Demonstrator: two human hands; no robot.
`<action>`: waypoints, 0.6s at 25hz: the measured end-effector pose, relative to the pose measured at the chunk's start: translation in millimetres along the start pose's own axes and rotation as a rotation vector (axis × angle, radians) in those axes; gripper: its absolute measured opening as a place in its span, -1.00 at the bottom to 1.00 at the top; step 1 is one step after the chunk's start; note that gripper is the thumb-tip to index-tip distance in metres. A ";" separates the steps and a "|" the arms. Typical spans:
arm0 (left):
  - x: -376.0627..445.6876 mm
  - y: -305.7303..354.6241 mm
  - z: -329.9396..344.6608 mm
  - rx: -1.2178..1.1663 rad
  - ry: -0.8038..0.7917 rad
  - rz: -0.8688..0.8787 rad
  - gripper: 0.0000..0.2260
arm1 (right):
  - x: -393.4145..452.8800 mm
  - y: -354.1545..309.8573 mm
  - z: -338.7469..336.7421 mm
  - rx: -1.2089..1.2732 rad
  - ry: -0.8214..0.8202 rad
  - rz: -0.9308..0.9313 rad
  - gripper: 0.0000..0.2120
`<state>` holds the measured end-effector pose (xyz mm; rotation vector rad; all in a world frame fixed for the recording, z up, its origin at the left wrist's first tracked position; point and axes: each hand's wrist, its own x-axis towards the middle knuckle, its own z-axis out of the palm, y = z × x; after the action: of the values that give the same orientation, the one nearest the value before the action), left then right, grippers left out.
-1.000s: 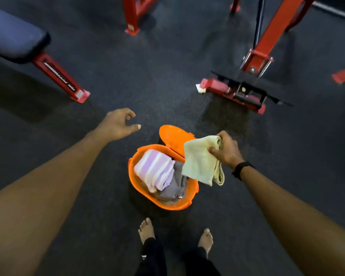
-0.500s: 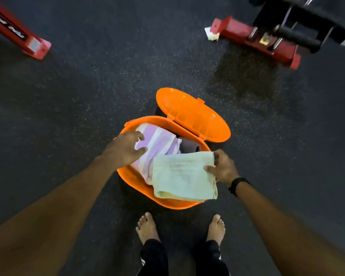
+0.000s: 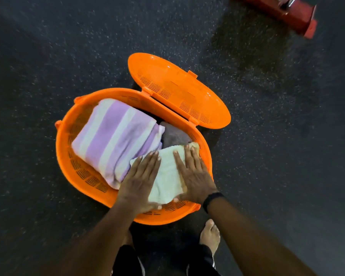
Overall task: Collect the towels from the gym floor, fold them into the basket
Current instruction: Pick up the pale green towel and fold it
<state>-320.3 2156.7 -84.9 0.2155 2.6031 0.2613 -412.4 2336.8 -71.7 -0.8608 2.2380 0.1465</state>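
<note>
3 folded towels lie in the orange basket (image 3: 67,156), which stands on the dark speckled gym floor (image 3: 48,56) just ahead of the person's bare feet. The basket's lid (image 3: 177,90) is hinged open along the far rim and leans away to the right. The purple-and-white striped towel (image 3: 116,136) fills the left part of the basket, its stripes and long axis running from the far left down toward the near middle. A grey towel (image 3: 174,135) is tucked against the far right wall, mostly covered, so its lie cannot be told. The pale yellow towel (image 3: 167,174) sits in the near right part, overlapping the striped one's edge, its long axis running from the near rim toward the far right. The left hand (image 3: 139,182) and the right hand (image 3: 193,174) both press flat on the yellow towel, fingers straight and slightly spread, side by side and apart. A black band circles the right wrist. A red machine base (image 3: 283,12) stands well apart at the far right.
</note>
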 end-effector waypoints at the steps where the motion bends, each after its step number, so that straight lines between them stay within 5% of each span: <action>1: 5.3 -3.7 12.5 0.026 -0.028 -0.012 0.28 | 11.4 2.4 7.7 0.029 -0.026 0.008 0.34; 7: 30.6 -0.6 43.5 0.071 -0.081 -0.114 0.29 | 42.3 -2.2 43.1 0.037 -0.051 0.114 0.30; 15: -36.4 -3.9 -114.6 -0.120 -0.182 -0.069 0.08 | -48.6 3.6 -90.4 0.198 0.076 -0.015 0.07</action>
<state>-347.4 2129.2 29.0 0.1018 2.4006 0.3551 -442.9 2335.0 26.3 -0.7867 2.2709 -0.1152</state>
